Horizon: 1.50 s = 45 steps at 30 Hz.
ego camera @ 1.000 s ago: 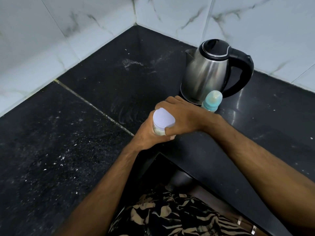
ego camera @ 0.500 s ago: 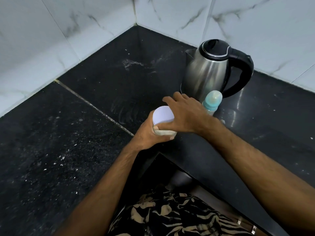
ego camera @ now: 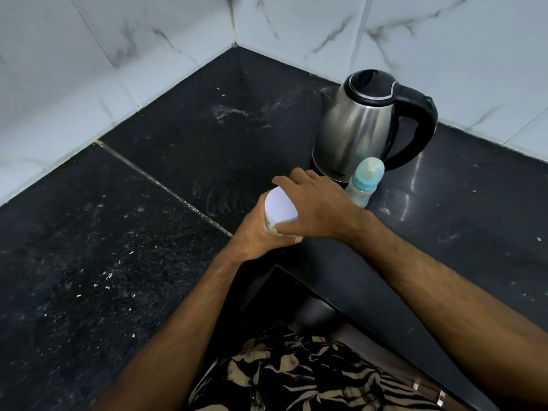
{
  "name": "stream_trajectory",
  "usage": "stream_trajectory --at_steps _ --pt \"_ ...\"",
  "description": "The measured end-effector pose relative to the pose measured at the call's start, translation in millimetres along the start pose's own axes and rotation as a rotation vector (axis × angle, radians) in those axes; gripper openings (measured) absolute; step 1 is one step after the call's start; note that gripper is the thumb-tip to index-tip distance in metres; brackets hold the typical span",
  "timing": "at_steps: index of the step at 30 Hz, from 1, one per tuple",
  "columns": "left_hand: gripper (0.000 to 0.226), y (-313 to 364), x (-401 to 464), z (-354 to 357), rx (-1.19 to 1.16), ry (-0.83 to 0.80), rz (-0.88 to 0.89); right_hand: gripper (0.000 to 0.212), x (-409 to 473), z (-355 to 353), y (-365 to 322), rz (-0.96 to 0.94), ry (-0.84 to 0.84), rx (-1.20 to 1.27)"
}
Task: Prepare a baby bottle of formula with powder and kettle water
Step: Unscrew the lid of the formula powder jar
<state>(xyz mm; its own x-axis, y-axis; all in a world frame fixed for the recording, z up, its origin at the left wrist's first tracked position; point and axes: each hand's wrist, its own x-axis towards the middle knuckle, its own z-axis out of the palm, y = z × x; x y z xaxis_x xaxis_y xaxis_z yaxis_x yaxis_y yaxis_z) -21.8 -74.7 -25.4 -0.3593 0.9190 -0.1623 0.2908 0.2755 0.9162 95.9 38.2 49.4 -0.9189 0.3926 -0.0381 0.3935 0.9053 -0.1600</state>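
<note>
A small powder jar with a flat white lid (ego camera: 280, 208) stands at the inner corner of the black counter. My left hand (ego camera: 257, 236) grips the jar's body from below and behind. My right hand (ego camera: 318, 203) lies over the lid's right side, thumb at the front rim and fingers reaching past the far rim. Just right of that hand stands a baby bottle (ego camera: 364, 180) with a teal collar and clear cap. A steel kettle (ego camera: 361, 124) with a black lid and handle stands right behind the bottle.
The black granite counter (ego camera: 103, 247) wraps an L shape around me, dusted with white specks. White marble-look tiles (ego camera: 89, 69) form the walls meeting in the far corner. A dark gap below the counter edge opens above my patterned clothing.
My right hand has turned around the jar's lid, fingers swinging from over the top toward the far side. The left hand keeps its hold on the jar.
</note>
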Motion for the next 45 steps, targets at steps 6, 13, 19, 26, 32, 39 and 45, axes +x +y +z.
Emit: stream_trajectory --at_steps 6,13,19,26,32,39,45 --pt "0.098 -3 3 3 -0.013 -0.006 -0.007 0.110 -1 -2 9 -0.099 -0.139 0.198" --pt "0.092 1 -1 1 -0.021 0.012 0.009 0.086 1 0 -2 0.045 0.060 0.105" --pt "0.095 2 -2 2 -0.022 -0.004 0.015 0.095 -2 -6 1 -0.034 -0.065 0.339" --pt "0.088 4 -1 3 -0.025 0.002 0.010 0.083 1 -3 1 -0.030 -0.064 0.188" --pt "0.099 -2 0 2 -0.040 -0.005 0.007 0.098 -3 -2 4 0.036 -0.021 0.186" --pt "0.103 -4 0 3 -0.049 -0.007 0.013 0.085 2 -2 2 -0.041 -0.111 0.188" --pt "0.097 -3 1 1 -0.039 0.005 -0.004 0.095 -2 4 2 0.083 -0.002 0.027"
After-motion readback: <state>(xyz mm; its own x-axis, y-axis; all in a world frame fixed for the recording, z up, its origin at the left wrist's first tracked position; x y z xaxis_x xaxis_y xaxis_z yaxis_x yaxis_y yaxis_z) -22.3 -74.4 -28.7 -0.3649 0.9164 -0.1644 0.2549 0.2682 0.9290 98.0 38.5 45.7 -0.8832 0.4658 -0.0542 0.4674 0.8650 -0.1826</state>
